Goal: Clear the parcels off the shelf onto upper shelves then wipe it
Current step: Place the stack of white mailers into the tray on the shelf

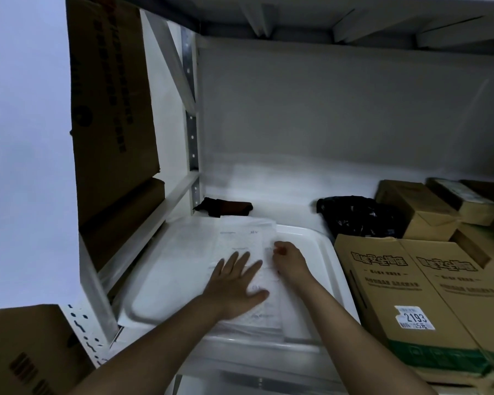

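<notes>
Left grip (pixel 237 283) lies flat, fingers straight and spread, pressing down on the white parcels (pixel 240 246). Right grip (pixel 290 260) is at 3 o'clock from it, just beside it. Its fingers are curled and pinch the right edge of the top parcel.

The parcels are thin, soft and white, stacked in a small pile. They lie on a white lid (pixel 322 252) that sits on the shelf (pixel 283 201). The pile is near the middle of the view, a bit toward 7 o'clock. Some faint printing shows on the top parcel, but it is too blurred to read.

At 12 o'clock from the pile, a small dark cloth (pixel 226 206) lies on the shelf near the back left corner. At 2 o'clock, a black bag (pixel 354 215) sits on the shelf, well apart from the hands. At 3 o'clock stands a big brown box (pixel 411 286) with a white sticker (pixel 415 317). It is just beside the lid. More brown boxes (pixel 428 206) are packed behind it, at 2 o'clock.

At 10 o'clock, a tall flat cardboard sheet (pixel 111 104) leans against the left side of the rack. At 8 o'clock, the corner of another box (pixel 26 352) shows, with a barcode on it.
</notes>
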